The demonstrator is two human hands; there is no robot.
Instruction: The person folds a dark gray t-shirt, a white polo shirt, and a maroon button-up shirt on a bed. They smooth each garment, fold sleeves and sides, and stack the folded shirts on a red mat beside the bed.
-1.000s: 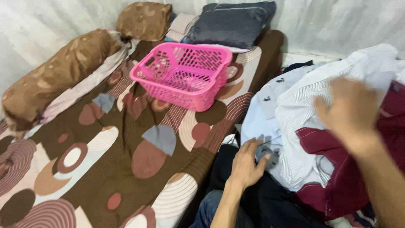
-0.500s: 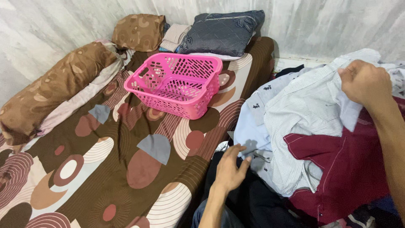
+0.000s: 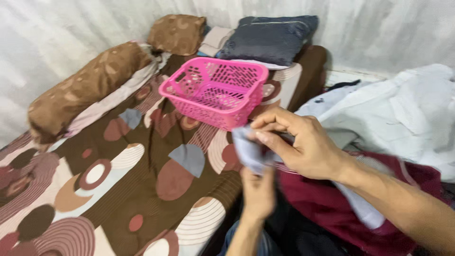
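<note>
Head view: you're pinching a pale blue-grey cloth [image 3: 249, 151] between thumb and fingers of your right hand [image 3: 303, 147], while your left hand [image 3: 258, 192] is closing on its lower edge from beneath, just in front of the pink basket [image 3: 215, 95]. Grip's looking shallow, so the fabric could slip free and be dropping onto the maroon garment [image 3: 327, 199] below.
</note>
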